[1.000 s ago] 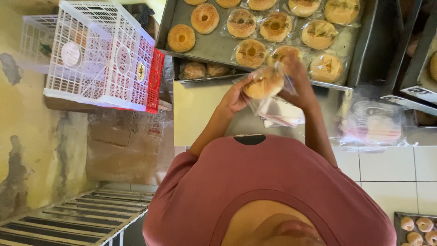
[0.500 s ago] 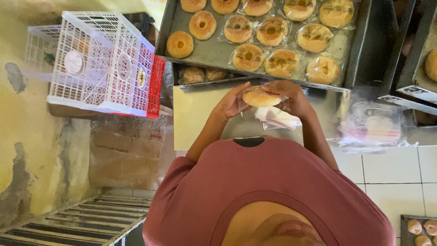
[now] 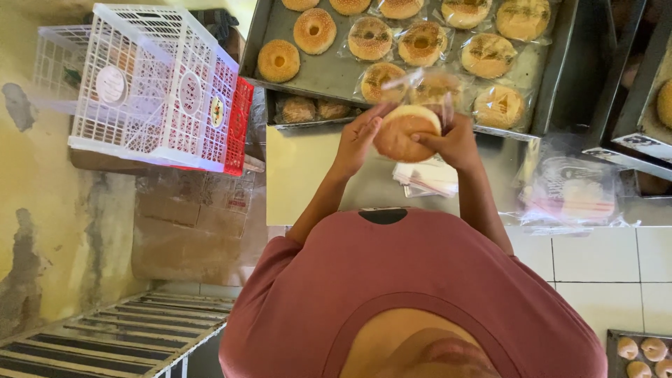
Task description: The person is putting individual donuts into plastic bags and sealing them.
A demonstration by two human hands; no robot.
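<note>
Head camera footage was centred on a round, sesame-topped bun point(image 3: 404, 131), held up just above centre of the frame, over the near edge of a metal baking tray point(image 3: 329, 75). The bun was gripped from both sides: the left hand point(image 3: 359, 136) was closed on its left edge, fingers stretched up along it, and the right hand point(image 3: 455, 142) was curled round its right and lower edge. Neither hand could be called nearer; the bun lay between them, its flat face turned toward the camera. A clear plastic bag point(image 3: 427, 87) appeared to be bunched just behind the bun's upper edge, though whether it was pinched by a finger could not be told.

On the tray, in the upper middle of the frame, ring-shaped buns point(image 3: 314, 30) were laid out bare at the left, and bagged buns point(image 3: 488, 55) filled the right. A second tray point(image 3: 308, 113) was partly seen below it, with more bagged buns inside.

Under the hands a stack of flat bags point(image 3: 427, 178) was lying on the counter point(image 3: 308, 175), whose bare part at centre left gave open room. White and red plastic crates point(image 3: 157, 91) were stacked at upper left, and a heap of wrapped goods point(image 3: 570, 192) was seen at right.
</note>
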